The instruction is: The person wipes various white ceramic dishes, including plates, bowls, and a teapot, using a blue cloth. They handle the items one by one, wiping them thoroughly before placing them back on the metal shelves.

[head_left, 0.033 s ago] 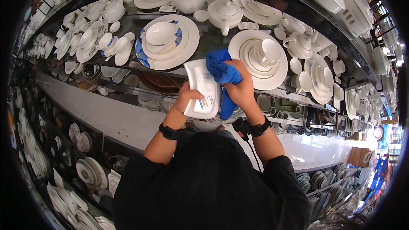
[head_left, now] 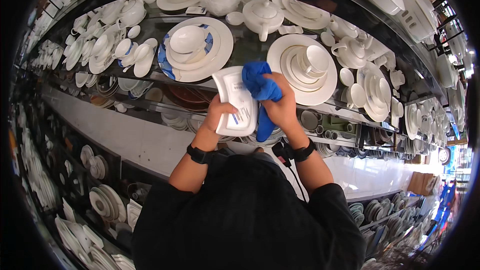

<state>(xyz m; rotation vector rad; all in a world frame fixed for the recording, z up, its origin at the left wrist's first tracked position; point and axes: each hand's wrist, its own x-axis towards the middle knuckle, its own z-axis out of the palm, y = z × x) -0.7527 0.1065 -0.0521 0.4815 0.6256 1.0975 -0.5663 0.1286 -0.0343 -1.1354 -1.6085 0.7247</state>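
My left hand [head_left: 218,114] grips a white rectangular dish [head_left: 234,101] by its lower left edge, thumb lying across its face. The dish has wavy sides and carries printed marks and a small label. A bunched blue cloth [head_left: 261,84] is in my right hand [head_left: 282,102], pressed against the dish's upper right edge. Part of the cloth hangs down beside the dish. Both hands are in front of the shelf, between a blue-patterned plate stack [head_left: 222,45] and a gold-rimmed plate stack [head_left: 327,87] with a cup on top.
A white teapot [head_left: 263,16] stands behind the hands on the glass shelf. Cups, saucers and plates crowd both sides. Lower shelves hold brown dishes [head_left: 185,97] and small bowls. Behind me, more racks of plates [head_left: 107,202] line the aisle. A black cable [head_left: 299,182] hangs from my right wrist.
The dish has shifted slightly up and to the left, with both hands and the cloth moving along a little. Both grips stay the same.
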